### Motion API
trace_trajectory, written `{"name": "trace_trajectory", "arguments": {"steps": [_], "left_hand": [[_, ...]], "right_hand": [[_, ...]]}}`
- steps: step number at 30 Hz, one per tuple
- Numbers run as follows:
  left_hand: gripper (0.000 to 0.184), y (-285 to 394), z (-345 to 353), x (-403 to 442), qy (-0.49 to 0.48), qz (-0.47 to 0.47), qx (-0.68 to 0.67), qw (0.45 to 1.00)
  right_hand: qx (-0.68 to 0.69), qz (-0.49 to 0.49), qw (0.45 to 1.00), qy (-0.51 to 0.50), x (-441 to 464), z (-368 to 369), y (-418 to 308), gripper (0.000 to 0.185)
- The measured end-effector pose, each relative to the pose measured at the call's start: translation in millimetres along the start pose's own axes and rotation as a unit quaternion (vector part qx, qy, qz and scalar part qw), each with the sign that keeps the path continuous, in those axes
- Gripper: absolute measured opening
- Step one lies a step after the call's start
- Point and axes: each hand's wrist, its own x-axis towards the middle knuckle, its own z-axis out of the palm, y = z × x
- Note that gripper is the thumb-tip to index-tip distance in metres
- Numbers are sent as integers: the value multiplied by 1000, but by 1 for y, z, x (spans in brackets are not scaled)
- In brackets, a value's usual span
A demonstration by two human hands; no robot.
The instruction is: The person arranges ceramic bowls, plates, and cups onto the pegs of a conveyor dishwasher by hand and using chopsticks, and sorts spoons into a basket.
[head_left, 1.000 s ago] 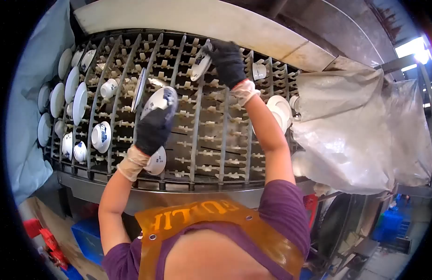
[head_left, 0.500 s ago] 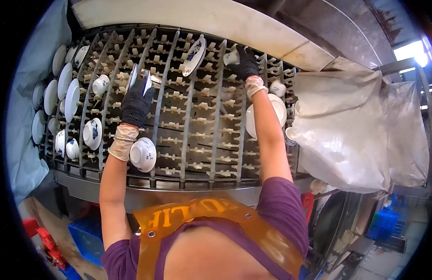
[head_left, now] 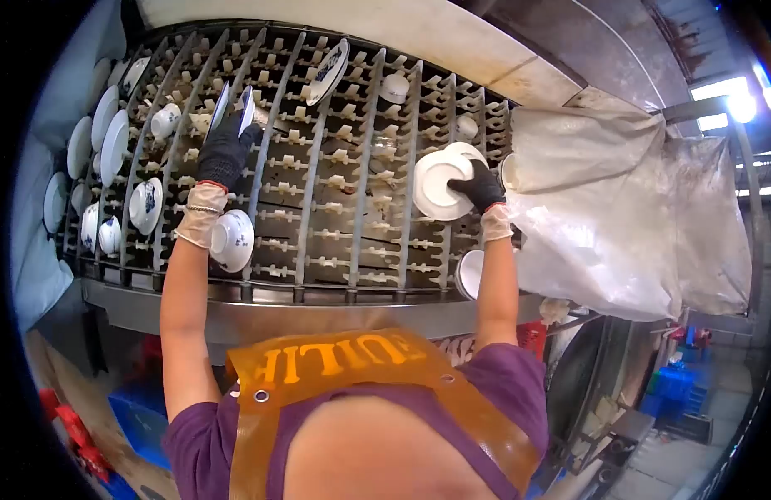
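Observation:
My left hand, in a black glove, is closed on the lower edges of two upright blue-patterned plates at the left of the pegged rack. Just below it, a patterned bowl leans on the pegs. My right hand, gloved too, grips the right edge of a white plate, thumb across its face. Behind that plate, another white one shows its rim. An oval patterned plate stands at the rack's far side, and a small cup sits to its right.
Several white plates and bowls stand in the rack's left rows. Another small cup and some white dishes are on the right. A plastic sheet hangs over the rack's right end. A metal edge runs along the front.
My right hand has let go of the small cup at the far side, come nearer and taken hold of the white plate. The dishes on the rack appear shifted left in view.

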Motion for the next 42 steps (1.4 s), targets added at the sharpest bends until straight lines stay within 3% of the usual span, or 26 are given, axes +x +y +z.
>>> {"name": "trace_trajectory", "arguments": {"steps": [1, 2, 3, 6, 9, 11, 13, 14, 15, 17, 19, 21, 22, 23, 25, 26, 29, 31, 32, 33, 35, 37, 39, 40, 41, 42], "left_hand": [[40, -4, 4, -6, 20, 30, -26, 999], [42, -7, 3, -8, 47, 57, -51, 996], [52, 7, -7, -18, 49, 33, -29, 998], [62, 55, -33, -56, 67, 76, -54, 993], [61, 79, -41, -69, 40, 118, -102, 987], [58, 86, -50, -81, 16, 109, -121, 987], [52, 75, -58, -102, 25, 73, -197, 977], [48, 71, -70, -116, 45, 58, -215, 974], [44, 57, -67, -136, 42, -6, -214, 976], [37, 26, -55, -176, 86, -47, -186, 978], [33, 37, -60, -192, 71, -139, -283, 946], [32, 54, -58, -186, 43, -136, -317, 937], [32, 64, -56, -178, 21, -133, -349, 927], [31, 73, -56, -167, -5, -68, -314, 947], [31, 92, -46, -152, -4, 5, -324, 946], [30, 102, -45, -148, -24, 15, -320, 947], [29, 126, -36, -143, -42, 54, -325, 943], [29, 145, -39, -145, -121, -3, -401, 908], [29, 140, -21, -150, -89, 55, -396, 912], [29, 145, -19, -151, -96, 55, -397, 911], [29, 154, -18, -155, -142, 45, -396, 906], [28, 157, -17, -158, -163, 44, -394, 904], [28, 155, -13, -164, -155, 55, -381, 910], [28, 152, -16, -166, -155, 57, -384, 909], [28, 148, -23, -168, -138, 63, -361, 920], [27, 143, -27, -173, -121, 65, -337, 932]], "right_hand": [[70, -25, 997, -18, 2, -4, -11, 64], [4, -121, 991, 58, -3, -7, -33, 60], [51, -105, 992, 44, -5, -8, -59, 44], [-187, -269, 940, 95, -18, -8, -160, 22], [-304, -419, 851, 90, 6, 23, -187, 22], [-240, -517, 811, 130, 35, 62, -159, 25], [-222, -516, 816, 136, 25, 44, -156, 27], [-77, -383, 904, 174, 30, 44, -135, 28], [74, -229, 950, 200, 34, 44, -110, 31], [-36, -230, 919, 319, 30, 32, -32, 39], [-82, 46, 988, 119, 23, 2, 16, 54], [-5, 40, 999, 3, 29, 5, 78, 66], [80, 25, 996, 19, 31, 13, 99, 71], [100, -13, 994, -37, 11, -14, 55, 73], [-113, 77, 986, -91, 8, -31, 23, 73], [-107, -38, 994, 0, 5, -25, 27, 69], [136, -30, 990, 19, 5, -33, 55, 48], [94, -83, 988, 89, -26, -44, -5, 42], [89, -133, 982, 97, -31, -39, -18, 33], [82, -181, 975, 104, -37, -32, -32, 26], [-147, -323, 926, 128, -59, -23, -77, 14], [-273, -379, 883, 49, -72, 9, -99, 7], [-210, -479, 852, -16, -81, 27, -101, 7], [-104, -478, 871, 38, -79, 27, -94, 13], [-108, -480, 870, 37, -72, 24, -83, 13], [-82, -381, 915, 104, -66, 18, -67, 20]]}}
